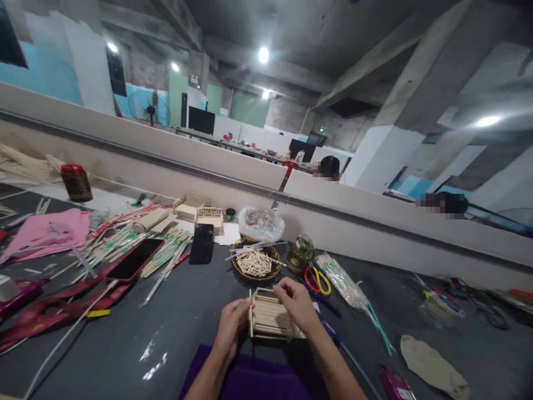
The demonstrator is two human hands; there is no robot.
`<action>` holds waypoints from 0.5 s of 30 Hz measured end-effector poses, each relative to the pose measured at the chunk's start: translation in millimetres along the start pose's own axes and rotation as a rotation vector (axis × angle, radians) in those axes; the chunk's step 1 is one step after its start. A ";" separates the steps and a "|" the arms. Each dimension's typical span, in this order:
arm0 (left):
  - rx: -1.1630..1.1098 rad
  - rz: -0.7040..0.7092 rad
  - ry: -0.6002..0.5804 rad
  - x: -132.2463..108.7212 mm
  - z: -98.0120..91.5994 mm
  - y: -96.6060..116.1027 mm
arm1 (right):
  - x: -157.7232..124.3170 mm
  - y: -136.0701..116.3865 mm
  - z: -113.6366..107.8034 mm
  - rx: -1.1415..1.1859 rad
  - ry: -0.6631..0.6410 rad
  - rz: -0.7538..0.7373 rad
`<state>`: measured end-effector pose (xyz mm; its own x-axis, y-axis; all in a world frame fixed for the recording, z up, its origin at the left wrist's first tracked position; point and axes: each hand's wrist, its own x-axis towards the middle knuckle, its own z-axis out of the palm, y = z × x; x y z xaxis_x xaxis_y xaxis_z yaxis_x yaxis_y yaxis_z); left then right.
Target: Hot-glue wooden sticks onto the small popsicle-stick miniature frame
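Observation:
A small model made of thin wooden sticks [270,318] sits on the dark tabletop in front of me, with a slatted base and low rails. My left hand [234,325] pinches the upright stick at its left end. At the back right rail, my right hand [296,303] has its fingers closed, and its fingertips cover whatever small part they press. Just behind the model stands a round basket [237,272] full of short cut sticks [254,261]. Red and yellow scissors [318,279] lie to the right of the basket, next to a glass jar [300,253].
Left are a red-cased phone [135,259], bundled sticks [166,250] and pink cloth [50,233]. A black phone [202,243] lies before two finished-looking stick models [209,218]. Right are a wrapped stick pack [341,280] and beige cloth [433,364]. A partition [353,239] borders the table; people sit beyond.

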<state>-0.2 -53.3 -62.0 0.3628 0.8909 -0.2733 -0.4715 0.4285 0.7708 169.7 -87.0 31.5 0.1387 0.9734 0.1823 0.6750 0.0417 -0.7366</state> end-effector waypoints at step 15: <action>-0.021 -0.006 0.047 6.0 2.6 -2.0 | 170.9 10.2 50.9 -0.786 -0.328 -0.220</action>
<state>5.0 -49.2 -63.7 0.3276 0.8942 -0.3051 -0.4860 0.4364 0.7572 163.5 91.3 22.0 -0.1864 0.9823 -0.0179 0.9823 0.1859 -0.0232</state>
